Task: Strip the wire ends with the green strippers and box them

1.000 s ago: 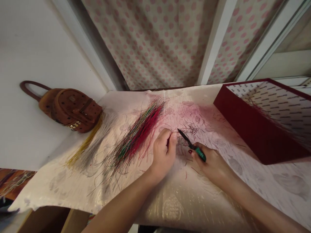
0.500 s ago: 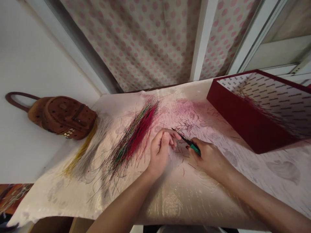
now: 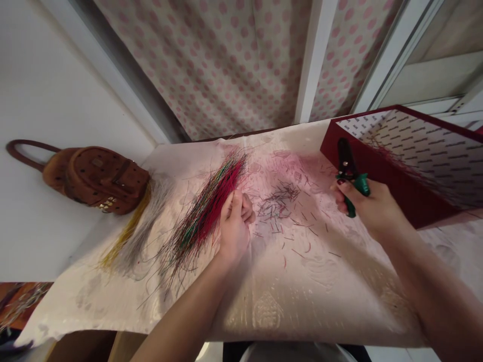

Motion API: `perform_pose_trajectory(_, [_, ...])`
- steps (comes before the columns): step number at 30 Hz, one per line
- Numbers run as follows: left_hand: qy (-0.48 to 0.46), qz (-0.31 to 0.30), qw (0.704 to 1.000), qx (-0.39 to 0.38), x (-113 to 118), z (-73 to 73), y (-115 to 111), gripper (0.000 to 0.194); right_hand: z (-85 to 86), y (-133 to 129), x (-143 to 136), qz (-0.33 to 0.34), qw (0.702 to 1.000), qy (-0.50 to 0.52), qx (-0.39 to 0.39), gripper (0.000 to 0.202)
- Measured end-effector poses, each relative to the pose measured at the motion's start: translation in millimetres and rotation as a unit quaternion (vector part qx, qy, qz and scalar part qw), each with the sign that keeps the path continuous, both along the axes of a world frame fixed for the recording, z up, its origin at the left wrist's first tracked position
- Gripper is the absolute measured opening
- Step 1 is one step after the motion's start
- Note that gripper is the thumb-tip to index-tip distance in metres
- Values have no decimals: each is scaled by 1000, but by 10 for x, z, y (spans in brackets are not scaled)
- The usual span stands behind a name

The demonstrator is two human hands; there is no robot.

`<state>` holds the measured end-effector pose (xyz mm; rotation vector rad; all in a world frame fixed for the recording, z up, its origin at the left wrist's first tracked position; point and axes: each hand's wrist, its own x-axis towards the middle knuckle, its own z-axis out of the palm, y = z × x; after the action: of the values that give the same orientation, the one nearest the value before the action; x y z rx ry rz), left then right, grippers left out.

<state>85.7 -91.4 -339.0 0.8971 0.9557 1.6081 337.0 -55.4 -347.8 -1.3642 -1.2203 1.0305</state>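
My left hand [image 3: 237, 221] is closed at the right edge of a bundle of long red, green and dark wires [image 3: 211, 208]; what its pinched fingers hold, if anything, is too small to make out. My right hand [image 3: 368, 203] grips a green-handled cutting tool [image 3: 352, 183], its dark head pointing up in front of the red box [image 3: 381, 176]. Short cut wire pieces [image 3: 277, 203] lie scattered on the cloth between my hands.
Silver wires [image 3: 145, 226] and yellow wires [image 3: 126, 234] lie left of the bundle, beside a brown backpack [image 3: 109, 178]. More wires sit inside the open red box. A patterned cloth [image 3: 267, 314] covers the table, and a dotted curtain [image 3: 226, 65] hangs behind.
My right hand has moved right and up with the tool, away from my left hand. My left hand has shifted slightly left, its fingers drawn in. More short pieces are visible on the cloth.
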Motion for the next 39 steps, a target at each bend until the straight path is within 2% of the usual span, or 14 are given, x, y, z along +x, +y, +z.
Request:
perform_pose_trajectory(2, [-25, -19, 999, -9, 15, 40, 8, 56, -6, -32, -84, 72, 996, 37, -36, 34])
perform_pose_trajectory(5, [-66, -36, 997, -12, 25, 68, 10, 49, -17, -175, -335, 193, 977, 43, -81, 40])
perform_pose_trajectory(9, [-118, -61, 991, -17, -1, 67, 6, 43, 27, -324, -565, 276, 933, 172, -154, 36])
perform_pose_trajectory(12, [-153, -96, 983, -33, 2, 47, -1, 39, 78, -360, -632, 258, 897, 314, -176, 24])
perform_pose_trajectory(15, [-174, -142, 973, -48, 40, 8, -12, 37, 107, -368, -675, 226, 868, 408, -169, 19])
perform_pose_trajectory(20, [-174, -184, 965, -62, 121, -40, -40, 40, 168, -370, -742, 233, 843, 450, -179, 22])
perform_pose_trajectory(25, [-143, -187, 970, -64, 155, -26, -70, 43, 242, -362, -760, 227, 855, 438, -161, 16])
perform_pose_trajectory(29, [-69, -135, 985, -80, 150, -57, -80, 45, 194, -337, -686, 207, 861, 442, -140, 14])
perform_pose_trajectory(33, [88, -95, 987, -96, 129, -144, -71, 38, 134, -302, -593, 211, 850, 469, -112, 16])
perform_pose_trajectory(36, [218, -118, 965, -89, 108, -200, -57, 35, 141, -281, -557, 198, 850, 477, -104, 16])
perform_pose_trajectory(39, [358, -134, 923, -44, 87, -223, -50, 33, 147, -264, -540, 189, 851, 479, -101, 15])
